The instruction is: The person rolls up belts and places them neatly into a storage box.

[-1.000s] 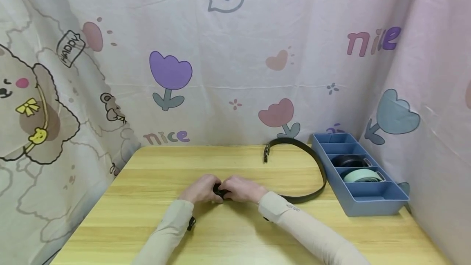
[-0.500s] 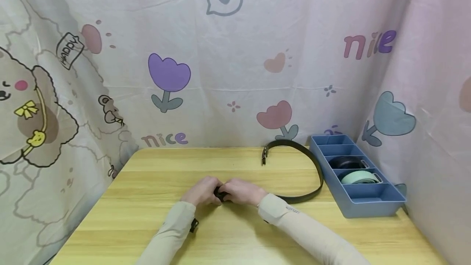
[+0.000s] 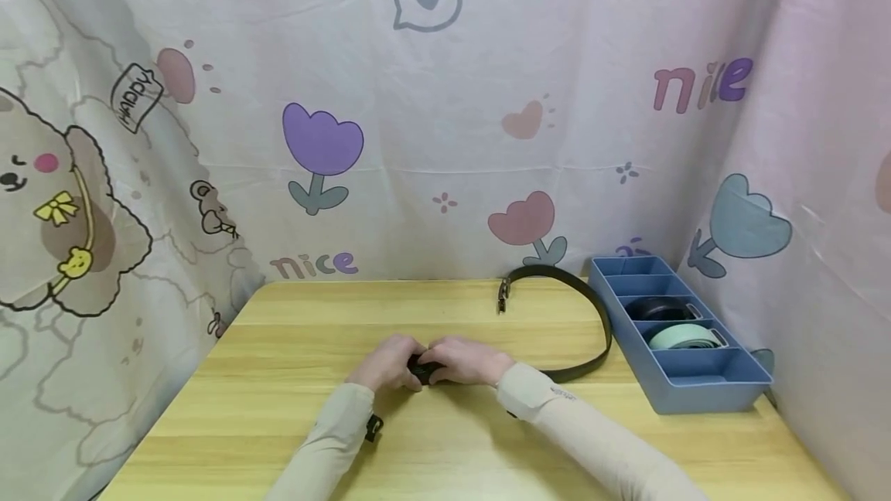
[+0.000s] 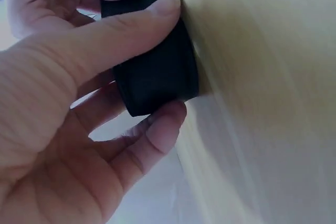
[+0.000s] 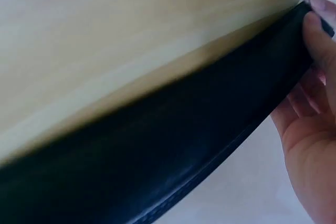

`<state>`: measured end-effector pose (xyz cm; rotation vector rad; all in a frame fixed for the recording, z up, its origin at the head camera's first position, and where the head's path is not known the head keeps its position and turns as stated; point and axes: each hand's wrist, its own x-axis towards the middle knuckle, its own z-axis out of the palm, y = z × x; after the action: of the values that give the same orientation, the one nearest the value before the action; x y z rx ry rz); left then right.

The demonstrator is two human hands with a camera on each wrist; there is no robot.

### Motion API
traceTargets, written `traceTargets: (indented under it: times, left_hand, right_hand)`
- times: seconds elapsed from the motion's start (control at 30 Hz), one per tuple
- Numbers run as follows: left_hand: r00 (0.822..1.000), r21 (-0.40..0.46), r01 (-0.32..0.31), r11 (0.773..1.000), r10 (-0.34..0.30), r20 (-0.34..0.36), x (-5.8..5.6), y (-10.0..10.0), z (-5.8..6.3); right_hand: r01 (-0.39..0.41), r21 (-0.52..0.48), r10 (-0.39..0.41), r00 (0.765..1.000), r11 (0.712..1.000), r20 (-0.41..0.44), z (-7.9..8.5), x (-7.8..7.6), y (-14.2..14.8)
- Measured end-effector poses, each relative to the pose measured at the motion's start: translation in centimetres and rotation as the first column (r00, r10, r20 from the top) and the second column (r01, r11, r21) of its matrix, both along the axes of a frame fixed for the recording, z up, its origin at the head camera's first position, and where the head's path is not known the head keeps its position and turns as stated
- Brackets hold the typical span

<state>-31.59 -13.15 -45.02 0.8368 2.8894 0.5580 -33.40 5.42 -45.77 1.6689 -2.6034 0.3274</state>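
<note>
A black belt lies on its edge on the table, its free end wound into a small coil (image 3: 422, 369) between both hands. My left hand (image 3: 386, 363) holds the coil from the left; in the left wrist view its thumb lies across the dark strap (image 4: 157, 77), with fingers on the other side. From the right, my right hand (image 3: 465, 360) pinches the belt beside the coil. The right wrist view shows the strap (image 5: 184, 124) running up to that hand's thumb and fingers. The unrolled belt length (image 3: 592, 366) curves round to its metal buckle (image 3: 503, 296) at the back.
A blue divided box (image 3: 696, 397) stands at the right of the wooden table (image 3: 278, 439). One compartment holds a rolled black belt (image 3: 657, 308), another a rolled mint-green belt (image 3: 685, 335). A patterned cloth (image 3: 431, 138) hangs close behind the table.
Both hands have shifted slightly right with the coil, their fingers changing place on it. The belt's curve has drawn in a little from the blue box; the buckle stays put.
</note>
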Motion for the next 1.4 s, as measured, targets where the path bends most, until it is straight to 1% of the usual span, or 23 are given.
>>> traceTargets:
  times: [0.03, 0.1, 0.23, 0.3, 0.4, 0.5, 0.57, 0.67, 0.73, 0.8, 0.9, 0.93, 1.03, 1.13, 1.23, 1.27, 1.4]
  left_hand:
    - [1.000, 0.014, 0.011, 1.000, -0.011, 0.008, 0.0, 0.0, -0.1]
    - [1.000, 0.055, 0.025, 0.998, -0.025, 0.000, 0.1, -0.1, -0.1]
    - [0.999, 0.118, 0.026, 0.993, -0.021, -0.042, 0.0, 0.0, -0.4]
    - [0.998, 0.129, 0.030, 0.991, -0.022, -0.065, -0.1, 0.0, -0.6]
    - [0.997, 0.124, 0.040, 0.992, -0.031, -0.070, -0.3, -0.2, -1.0]
    - [0.998, 0.111, 0.045, 0.993, -0.040, -0.049, -0.5, -0.4, -1.3]
    - [0.998, 0.102, 0.048, 0.994, -0.045, -0.037, -0.5, -0.4, -1.3]
    - [0.997, 0.101, 0.067, 0.993, -0.062, -0.049, -0.4, -0.3, -1.0]
    - [0.997, 0.103, 0.055, 0.993, -0.050, -0.056, -0.2, -0.1, -0.8]
    - [0.998, 0.104, 0.030, 0.994, -0.023, -0.062, -0.2, 0.0, -0.7]
    - [0.998, 0.094, -0.008, 0.996, 0.014, -0.061, -0.2, 0.1, -0.7]
    - [0.998, 0.092, -0.005, 0.996, 0.010, -0.059, -0.2, 0.1, -0.7]
    - [0.999, 0.089, 0.019, 0.996, -0.017, -0.027, -0.3, -0.1, -0.6]
    - [0.998, 0.105, 0.043, 0.994, -0.047, 0.040, -0.3, -0.3, -0.6]
    - [0.997, 0.115, 0.039, 0.993, -0.047, 0.066, 0.0, -0.3, -0.6]
    - [0.997, 0.117, 0.036, 0.993, -0.043, 0.064, 0.1, -0.2, -0.7]
    - [1.000, 0.117, 0.019, 0.993, -0.019, -0.001, 0.6, 0.1, -0.8]
  right_hand:
    - [-0.010, -0.005, 0.010, 1.000, 1.000, -0.008, 0.1, 0.0, 0.0]
    - [-0.024, -0.019, 0.024, 0.999, 1.000, -0.029, 0.0, 0.0, -0.2]
    - [-0.013, -0.036, 0.011, 0.998, 0.999, -0.065, 0.0, 0.1, -0.5]
    - [-0.006, -0.033, 0.004, 0.997, 0.999, -0.077, 0.1, 0.1, -0.5]
    - [-0.004, -0.007, 0.003, 0.998, 1.000, -0.068, 0.1, 0.3, -0.3]
    - [0.004, 0.008, -0.004, 0.999, 1.000, -0.043, 0.1, 0.4, 0.0]
    - [0.012, 0.002, -0.012, 1.000, 1.000, -0.021, 0.1, 0.3, 0.1]
    - [0.035, -0.008, -0.035, 0.999, 0.999, -0.012, 0.2, 0.2, 0.1]
    - [0.045, -0.009, -0.045, 0.999, 0.999, -0.017, 0.2, 0.1, 0.0]
    - [0.052, -0.006, -0.052, 0.998, 0.999, -0.046, 0.1, 0.1, -0.1]
    - [0.041, -0.003, -0.041, 0.995, 0.999, -0.086, 0.0, 0.0, -0.2]
    - [0.032, -0.001, -0.032, 0.995, 0.999, -0.097, -0.1, -0.1, -0.1]
    - [0.025, 0.008, -0.024, 0.995, 1.000, -0.093, -0.1, -0.1, 0.2]
    - [0.023, 0.019, -0.021, 0.996, 1.000, -0.088, -0.1, 0.0, 0.5]
    - [0.020, 0.021, -0.018, 0.996, 1.000, -0.092, -0.1, 0.1, 0.4]
    - [0.022, 0.021, -0.020, 0.995, 1.000, -0.094, -0.1, 0.2, 0.3]
    - [0.040, 0.039, -0.034, 0.989, 0.998, -0.144, -0.2, 0.4, -0.1]
